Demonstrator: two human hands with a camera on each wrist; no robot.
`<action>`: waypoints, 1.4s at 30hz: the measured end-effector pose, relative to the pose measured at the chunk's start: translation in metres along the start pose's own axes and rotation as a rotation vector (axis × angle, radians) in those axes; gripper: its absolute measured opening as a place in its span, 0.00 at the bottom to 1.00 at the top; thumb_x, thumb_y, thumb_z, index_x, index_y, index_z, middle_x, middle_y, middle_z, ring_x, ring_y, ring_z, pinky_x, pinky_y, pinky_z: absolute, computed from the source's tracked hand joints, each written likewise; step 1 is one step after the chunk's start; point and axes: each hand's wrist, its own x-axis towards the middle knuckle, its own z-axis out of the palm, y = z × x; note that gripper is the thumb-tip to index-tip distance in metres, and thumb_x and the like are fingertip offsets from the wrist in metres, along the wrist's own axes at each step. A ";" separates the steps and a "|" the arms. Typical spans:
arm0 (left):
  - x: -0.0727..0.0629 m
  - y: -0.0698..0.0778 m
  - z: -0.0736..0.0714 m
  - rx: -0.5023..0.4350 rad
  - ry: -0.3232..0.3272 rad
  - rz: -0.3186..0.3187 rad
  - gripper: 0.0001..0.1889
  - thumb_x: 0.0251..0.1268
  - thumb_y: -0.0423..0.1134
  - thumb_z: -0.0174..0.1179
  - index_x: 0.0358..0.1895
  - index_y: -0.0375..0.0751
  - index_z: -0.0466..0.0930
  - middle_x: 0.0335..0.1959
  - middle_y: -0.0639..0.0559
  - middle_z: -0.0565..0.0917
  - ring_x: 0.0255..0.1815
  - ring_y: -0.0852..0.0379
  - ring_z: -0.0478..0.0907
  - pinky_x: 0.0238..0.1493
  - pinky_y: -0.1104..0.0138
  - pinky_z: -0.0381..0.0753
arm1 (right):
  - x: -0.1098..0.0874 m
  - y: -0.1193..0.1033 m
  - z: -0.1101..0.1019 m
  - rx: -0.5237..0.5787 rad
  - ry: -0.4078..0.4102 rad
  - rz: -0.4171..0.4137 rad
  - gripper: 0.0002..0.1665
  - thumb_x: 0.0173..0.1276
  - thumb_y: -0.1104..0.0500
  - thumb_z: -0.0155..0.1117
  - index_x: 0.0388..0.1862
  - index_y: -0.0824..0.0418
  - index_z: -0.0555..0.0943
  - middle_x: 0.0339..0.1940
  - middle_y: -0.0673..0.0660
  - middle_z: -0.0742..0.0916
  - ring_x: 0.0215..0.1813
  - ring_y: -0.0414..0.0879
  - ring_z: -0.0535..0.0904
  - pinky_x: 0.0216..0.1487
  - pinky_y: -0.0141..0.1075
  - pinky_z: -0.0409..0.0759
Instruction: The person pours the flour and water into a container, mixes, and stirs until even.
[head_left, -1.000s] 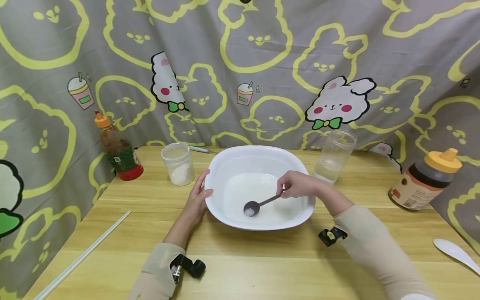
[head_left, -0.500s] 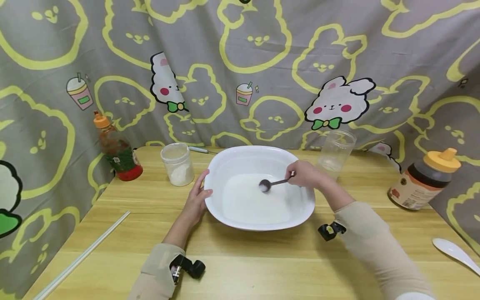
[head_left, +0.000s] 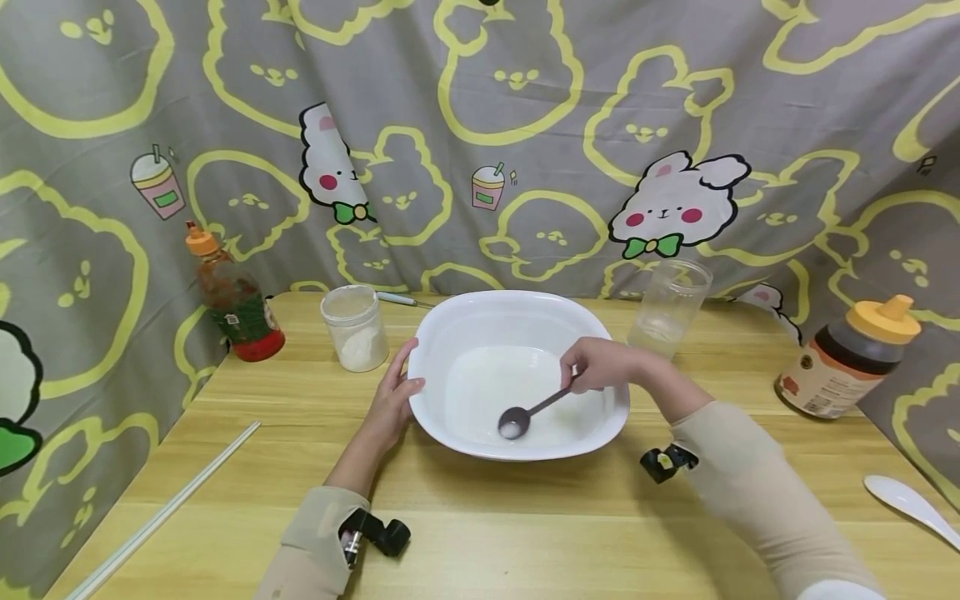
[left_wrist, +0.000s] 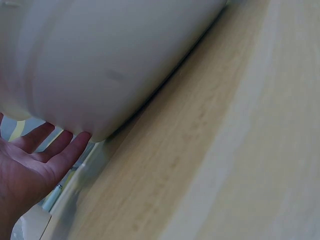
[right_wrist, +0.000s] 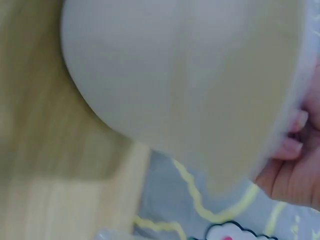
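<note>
A white basin (head_left: pixel 510 304) with milky white liquid inside stands mid-table. My left hand (head_left: pixel 392 400) holds its left rim, the thumb at the edge; in the left wrist view the fingers (left_wrist: pixel 67 147) touch the outer wall. Over the right part of the basin, my right hand (head_left: pixel 603 367) pinches the handle of a dark round-bowled spoon (head_left: pixel 514 422). The spoon's bowl sits in the liquid near the front side, with some white in it. From the right wrist, the basin wall (right_wrist: pixel 175 75) hides the spoon, and only curled fingers (right_wrist: pixel 292 147) show past the rim.
Behind the left hand stands a jar of white powder (head_left: pixel 356 333), with a red sauce bottle (head_left: pixel 236 308) farther left. A glass of water (head_left: pixel 663 317) is behind the right hand. Chopsticks (head_left: pixel 165 512), a brown sauce bottle (head_left: pixel 847 358) and a white spoon (head_left: pixel 911 504) lie or stand farther out.
The spoon went from the front of the basin back and right, then returned toward the front left, my right hand moving with it. My left hand stays on the rim.
</note>
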 end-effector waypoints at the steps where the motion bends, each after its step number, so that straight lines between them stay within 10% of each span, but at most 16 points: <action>1: 0.000 0.000 0.000 0.001 0.001 0.001 0.33 0.53 0.30 0.46 0.65 0.51 0.52 0.54 0.31 0.62 0.49 0.36 0.65 0.34 0.62 0.77 | -0.004 0.000 -0.004 -0.027 0.003 0.013 0.07 0.47 0.72 0.55 0.23 0.64 0.79 0.12 0.49 0.73 0.15 0.39 0.64 0.17 0.29 0.62; 13: 0.001 0.001 0.000 0.015 -0.007 -0.005 0.32 0.53 0.30 0.46 0.64 0.51 0.52 0.53 0.31 0.63 0.47 0.37 0.66 0.34 0.63 0.77 | 0.000 0.009 -0.014 -0.182 0.249 0.112 0.06 0.47 0.70 0.56 0.22 0.62 0.78 0.18 0.51 0.77 0.22 0.43 0.68 0.22 0.31 0.66; 21: 0.002 0.000 0.000 0.021 -0.008 -0.002 0.32 0.53 0.30 0.46 0.64 0.52 0.52 0.54 0.31 0.63 0.48 0.35 0.64 0.36 0.58 0.77 | 0.011 0.006 0.010 0.057 0.098 -0.057 0.06 0.53 0.70 0.56 0.27 0.63 0.79 0.13 0.54 0.75 0.16 0.41 0.65 0.19 0.31 0.65; 26: 0.003 0.000 -0.001 0.014 -0.004 -0.005 0.32 0.53 0.31 0.46 0.64 0.52 0.52 0.54 0.32 0.63 0.47 0.36 0.66 0.33 0.61 0.78 | -0.007 0.007 0.001 -0.020 0.043 -0.045 0.08 0.50 0.71 0.55 0.23 0.60 0.79 0.14 0.49 0.75 0.17 0.40 0.64 0.19 0.30 0.63; 35: 0.001 0.000 -0.001 0.017 -0.011 -0.005 0.31 0.54 0.30 0.45 0.64 0.51 0.52 0.54 0.31 0.63 0.49 0.34 0.64 0.35 0.61 0.77 | -0.014 0.015 -0.016 -0.240 0.232 0.094 0.07 0.47 0.71 0.55 0.20 0.62 0.79 0.18 0.50 0.77 0.22 0.43 0.68 0.22 0.32 0.66; 42: 0.000 0.002 -0.001 0.033 0.004 -0.015 0.31 0.54 0.30 0.46 0.64 0.53 0.52 0.55 0.32 0.63 0.49 0.35 0.64 0.38 0.56 0.76 | 0.018 0.011 0.008 -0.114 0.259 -0.032 0.05 0.52 0.69 0.56 0.26 0.64 0.79 0.15 0.51 0.77 0.18 0.41 0.68 0.21 0.32 0.68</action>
